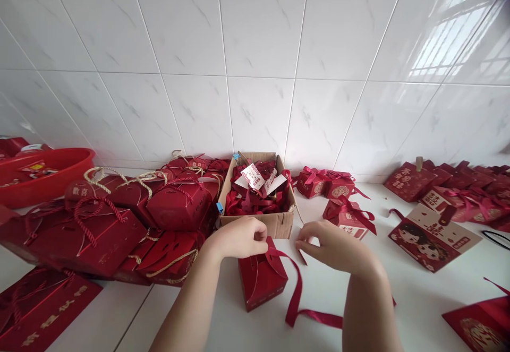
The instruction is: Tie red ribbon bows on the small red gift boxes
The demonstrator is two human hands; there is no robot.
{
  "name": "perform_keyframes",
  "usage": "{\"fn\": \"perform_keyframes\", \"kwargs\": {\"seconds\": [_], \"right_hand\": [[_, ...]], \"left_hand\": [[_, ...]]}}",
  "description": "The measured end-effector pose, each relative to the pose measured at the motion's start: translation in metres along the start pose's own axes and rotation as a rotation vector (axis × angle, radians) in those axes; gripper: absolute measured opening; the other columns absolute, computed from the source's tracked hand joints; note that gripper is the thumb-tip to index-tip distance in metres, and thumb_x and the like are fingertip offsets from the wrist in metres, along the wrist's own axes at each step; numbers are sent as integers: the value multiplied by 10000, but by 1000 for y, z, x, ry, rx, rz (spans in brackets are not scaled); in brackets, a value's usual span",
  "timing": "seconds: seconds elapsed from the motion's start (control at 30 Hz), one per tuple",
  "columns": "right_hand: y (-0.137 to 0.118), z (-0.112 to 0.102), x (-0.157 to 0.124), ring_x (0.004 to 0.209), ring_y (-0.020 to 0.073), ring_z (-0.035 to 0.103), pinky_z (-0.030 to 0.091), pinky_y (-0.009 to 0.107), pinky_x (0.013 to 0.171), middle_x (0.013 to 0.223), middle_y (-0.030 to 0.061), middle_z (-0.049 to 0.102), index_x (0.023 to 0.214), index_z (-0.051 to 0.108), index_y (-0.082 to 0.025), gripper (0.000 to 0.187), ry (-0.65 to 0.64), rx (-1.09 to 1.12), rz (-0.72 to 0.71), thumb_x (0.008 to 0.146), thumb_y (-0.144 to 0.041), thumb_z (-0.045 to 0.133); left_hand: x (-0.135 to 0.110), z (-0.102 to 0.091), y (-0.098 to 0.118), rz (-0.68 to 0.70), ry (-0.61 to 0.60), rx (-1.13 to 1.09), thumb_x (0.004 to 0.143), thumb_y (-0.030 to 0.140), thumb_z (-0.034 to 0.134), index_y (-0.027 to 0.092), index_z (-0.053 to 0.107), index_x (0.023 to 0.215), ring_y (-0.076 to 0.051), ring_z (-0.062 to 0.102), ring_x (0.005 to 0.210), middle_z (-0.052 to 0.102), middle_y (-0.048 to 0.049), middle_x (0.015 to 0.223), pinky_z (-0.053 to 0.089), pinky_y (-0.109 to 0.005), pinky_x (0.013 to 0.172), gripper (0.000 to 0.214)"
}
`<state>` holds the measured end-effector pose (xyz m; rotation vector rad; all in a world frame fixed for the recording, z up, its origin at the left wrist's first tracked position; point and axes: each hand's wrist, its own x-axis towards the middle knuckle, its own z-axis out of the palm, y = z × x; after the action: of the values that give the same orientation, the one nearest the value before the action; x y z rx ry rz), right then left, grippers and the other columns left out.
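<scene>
Ideally, we steady the boxy red cardboard package point(262, 282) at the frame's lower centre with our left hand point(241, 238), fingers pinched at the package's top, and lay the glossy red ribbon point(295, 294) flat, though we cannot tell whether our right hand point(332, 244), fingers curled, holds anything.

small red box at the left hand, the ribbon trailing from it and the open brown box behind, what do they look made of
Small red box: probably thin card, smooth; flat panels and crisp folds suggest it.
Ribbon: likely satin-type fabric, soft sheen; it curves loosely and twists.
Open brown box: seemingly cardboard, matte; plain brown walls point that way.
</scene>
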<state>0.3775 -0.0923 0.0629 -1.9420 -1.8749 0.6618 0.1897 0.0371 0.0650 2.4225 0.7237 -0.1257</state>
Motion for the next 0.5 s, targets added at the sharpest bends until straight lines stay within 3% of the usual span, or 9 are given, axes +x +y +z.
{"fn": "perform_keyframes", "kwargs": {"seconds": [0.1, 0.3, 0.5], "right_hand": [[-1, 0, 0, 698, 157, 609, 440, 260, 622, 784, 32, 692, 668, 656, -193, 288, -52, 23, 4, 849, -263, 444], [2, 10, 16, 767, 174, 634, 473, 264, 661, 816, 38, 699, 859, 676, -195, 180, -111, 54, 28, 804, -253, 515], [2, 26, 42, 540, 113, 575, 416, 226, 494, 912, 55, 692, 920, 682, -184, 233, -265, 37, 26, 825, -318, 517]], "left_hand": [[-1, 0, -1, -31, -16, 1, 691, 273, 504, 193, 501, 655, -121, 465, 584, 567, 20, 691, 308, -236, 494, 88], [2, 4, -5, -6, -19, -58, 666, 253, 563, 205, 505, 737, -160, 581, 733, 639, 1, 816, 404, -233, 592, 104], [4, 7, -7, -29, -2, -65, 664, 260, 574, 209, 476, 767, -172, 606, 743, 652, -3, 815, 414, -237, 591, 150]]}}
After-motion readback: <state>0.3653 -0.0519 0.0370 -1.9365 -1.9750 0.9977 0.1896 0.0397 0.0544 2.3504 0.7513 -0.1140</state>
